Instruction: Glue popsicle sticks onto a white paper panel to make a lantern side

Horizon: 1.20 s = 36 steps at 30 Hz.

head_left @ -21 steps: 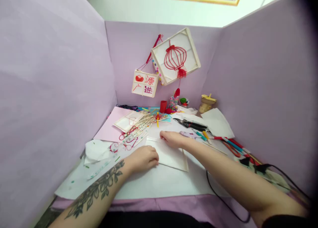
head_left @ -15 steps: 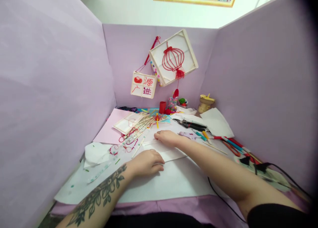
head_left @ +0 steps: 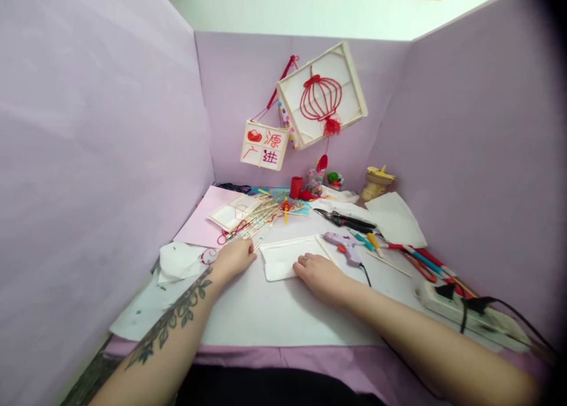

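White rectangular paper panel (head_left: pixel 278 263) lies just below mid-picture, the right hand (head_left: pixel 319 276) on its near edge, seemingly to steady it; whether its fingers pinch is unclear. Left hand (head_left: pixel 237 256) curls beside thin pale sticks (head_left: pixel 260 215), grip hidden.

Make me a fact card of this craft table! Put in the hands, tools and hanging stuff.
left hand: beside the bundle of sticks; grip unclear
right hand: on the white panel
glue gun: light purple, right of the panel
cutters: dark handles, behind the glue gun
hanging: big frame with red lantern picture; smaller sign
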{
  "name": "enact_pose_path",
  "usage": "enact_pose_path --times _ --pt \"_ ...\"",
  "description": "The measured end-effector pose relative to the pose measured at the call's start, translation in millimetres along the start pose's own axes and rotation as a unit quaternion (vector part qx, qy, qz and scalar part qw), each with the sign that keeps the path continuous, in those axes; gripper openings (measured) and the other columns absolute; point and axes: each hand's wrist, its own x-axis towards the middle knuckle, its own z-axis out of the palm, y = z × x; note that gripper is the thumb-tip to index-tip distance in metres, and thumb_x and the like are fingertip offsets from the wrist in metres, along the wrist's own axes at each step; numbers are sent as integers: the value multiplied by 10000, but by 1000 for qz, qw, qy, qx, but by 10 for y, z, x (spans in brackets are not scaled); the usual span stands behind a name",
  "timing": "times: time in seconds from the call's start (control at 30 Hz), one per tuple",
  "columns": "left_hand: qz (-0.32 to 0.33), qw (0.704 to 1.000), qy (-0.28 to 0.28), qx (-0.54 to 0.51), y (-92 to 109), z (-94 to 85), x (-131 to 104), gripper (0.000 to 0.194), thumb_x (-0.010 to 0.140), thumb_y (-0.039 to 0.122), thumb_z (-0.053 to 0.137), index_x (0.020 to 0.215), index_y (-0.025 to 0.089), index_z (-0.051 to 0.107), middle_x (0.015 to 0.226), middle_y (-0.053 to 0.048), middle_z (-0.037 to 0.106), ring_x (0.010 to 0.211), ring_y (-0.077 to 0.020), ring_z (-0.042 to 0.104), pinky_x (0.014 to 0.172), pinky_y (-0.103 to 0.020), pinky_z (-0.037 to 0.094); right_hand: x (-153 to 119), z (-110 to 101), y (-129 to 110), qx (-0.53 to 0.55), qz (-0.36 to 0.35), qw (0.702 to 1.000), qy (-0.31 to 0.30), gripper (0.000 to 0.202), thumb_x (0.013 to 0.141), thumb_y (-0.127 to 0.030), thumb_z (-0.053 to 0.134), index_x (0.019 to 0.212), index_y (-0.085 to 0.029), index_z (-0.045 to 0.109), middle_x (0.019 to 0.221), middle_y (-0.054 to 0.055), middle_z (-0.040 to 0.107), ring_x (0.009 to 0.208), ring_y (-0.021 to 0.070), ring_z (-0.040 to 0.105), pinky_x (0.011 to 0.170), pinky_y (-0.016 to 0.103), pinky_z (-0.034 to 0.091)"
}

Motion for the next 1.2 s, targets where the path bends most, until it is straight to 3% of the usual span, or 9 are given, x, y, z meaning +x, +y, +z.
enact_pose_path --times 0.17,0.33,0.4,0.53,0.63,0.73,0.87,1.0,1.2 --pt "-33 998 33 34 -35 26 48 234 870 237 394 915 182 617 964 -109 680 881 -244 635 706 -324 456 112 -7 150 -57 -33 997 29 209 893 -104 415 940 -123 618 877 129 643 818 221 563 698 314 393" --pt "-58 995 65 56 -107 12 119 252 880 216 401 1018 149 600 1060 -148 649 927 -271 629 739 -353 476 291 -364 621 -31 118 988 96 191 893 -195 425 890 -142 609 856 109 646 729 189 567 622 280 350" --pt "-37 992 104 54 -91 18 118 246 875 199 422 1034 145 601 1098 -147 631 977 -264 606 782 -348 473 389 -557 828 5 125 987 100 163 877 -199 442 902 -152 596 840 85 647 737 173 565 632 258 346" --pt "116 984 132 -16 46 104 50 213 886 250 469 944 161 653 1020 -100 652 1005 -227 580 893 -331 442 532 -841 1113 67 85 992 65 157 857 -188 440 873 -164 594 864 63 658 723 153 559 622 231 352" --pt "286 953 75 -60 159 221 28 254 879 308 524 1069 197 651 1110 -68 648 1067 -203 563 975 -320 398 591 -937 1197 75 66 993 65 167 854 -204 445 905 -170 600 881 59 664 738 157 565 630 229 361" --pt "356 933 20 -45 164 317 99 362 884 356 527 1216 227 589 1293 -63 574 1203 -208 497 1052 -335 333 656 -996 1232 77 61 994 47 178 856 -217 453 941 -172 603 896 61 669 744 159 575 627 226 368" --pt "252 966 54 1 -14 327 254 377 912 343 456 1235 186 571 1320 -103 553 1228 -235 484 1057 -371 335 732 -1137 1246 50 56 997 29 183 864 -201 450 951 -163 605 915 76 665 750 163 574 637 232 370" --pt "160 984 82 -5 -210 264 357 273 890 246 455 1048 158 660 1154 -111 652 1100 -230 575 992 -345 404 672 -1194 1042 17 48 997 52 206 901 -196 419 977 -143 602 913 86 660 750 161 566 653 242 366" --pt "40 980 148 -130 -312 229 418 325 858 155 434 1059 162 689 1128 -76 681 1067 -207 607 957 -302 445 182 -453 167 -87 -19 996 10 182 858 -95 462 943 -125 620 829 124 648 760 215 590 658 303 412"
